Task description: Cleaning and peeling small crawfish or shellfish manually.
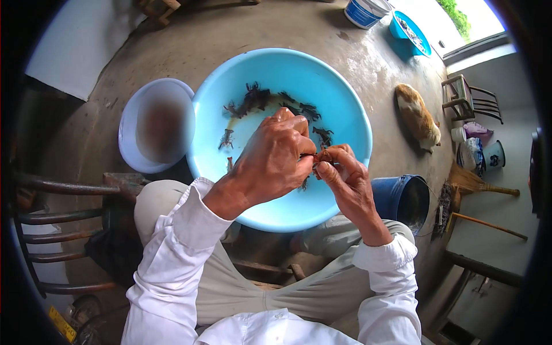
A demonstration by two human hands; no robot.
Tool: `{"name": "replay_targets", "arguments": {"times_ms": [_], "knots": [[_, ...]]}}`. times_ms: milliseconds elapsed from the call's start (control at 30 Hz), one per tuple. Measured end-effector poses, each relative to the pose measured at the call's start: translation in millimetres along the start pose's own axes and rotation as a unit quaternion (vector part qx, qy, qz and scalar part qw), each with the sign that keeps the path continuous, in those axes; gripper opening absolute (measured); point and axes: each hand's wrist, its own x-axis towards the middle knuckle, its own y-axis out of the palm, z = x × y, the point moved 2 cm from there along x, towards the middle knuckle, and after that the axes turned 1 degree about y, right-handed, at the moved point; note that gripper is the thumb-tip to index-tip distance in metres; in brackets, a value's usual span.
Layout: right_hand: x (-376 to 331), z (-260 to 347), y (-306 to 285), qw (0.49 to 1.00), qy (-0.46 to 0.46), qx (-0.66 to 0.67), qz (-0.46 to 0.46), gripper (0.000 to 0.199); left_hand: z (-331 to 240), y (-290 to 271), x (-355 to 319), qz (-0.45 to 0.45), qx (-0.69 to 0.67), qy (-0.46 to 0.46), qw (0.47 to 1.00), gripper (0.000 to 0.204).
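Observation:
A large light-blue basin [201, 123] stands between my knees, with a little water and several dark crayfish [253, 99] spread around its bottom. Above its near right part, my left hand [267, 158] and my right hand [349, 181] meet. Their closed fingertips pinch a small reddish-brown crayfish [317, 165], mostly hidden by the fingers. Another dark crayfish [324, 136] lies in the basin just beyond my right hand. On the left side, a single crayfish [226, 138] sits apart from the cluster.
Touching the basin's left side is a pale lavender tub [129, 135] with blurred contents. A dark-blue bucket [397, 198] stands by my right knee. A tan-and-white furry animal [415, 115] lies farther right. Wooden chairs [63, 236], a broom [468, 179] and a blue tub [402, 34] are around.

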Motion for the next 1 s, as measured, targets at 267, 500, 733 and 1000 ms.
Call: {"name": "replay_targets", "arguments": {"times_ms": [267, 500, 733, 1000], "knots": [[5, 16, -5, 0.98, -0.047, -0.191, 0.012, 0.013, -14, 3, -1, 0.06, 0.089, 0.093, 0.99, 0.002], [-1, 0, 7, 0.98, -0.009, -0.199, 0.008, 0.009, -15, 14, -5, 0.099, 0.171, 0.149, 0.969, 0.004], [8, 6, 3, 0.973, -0.018, -0.23, -0.018, 0.007, -19, 8, 2, 0.069, 0.249, 0.136, 0.956, 0.016], [15, -9, -14, 0.982, 0.111, 0.131, -0.078, 0.012, -2, -2, -5, -0.207, -0.196, -0.218, 0.933, 0.021]]}}
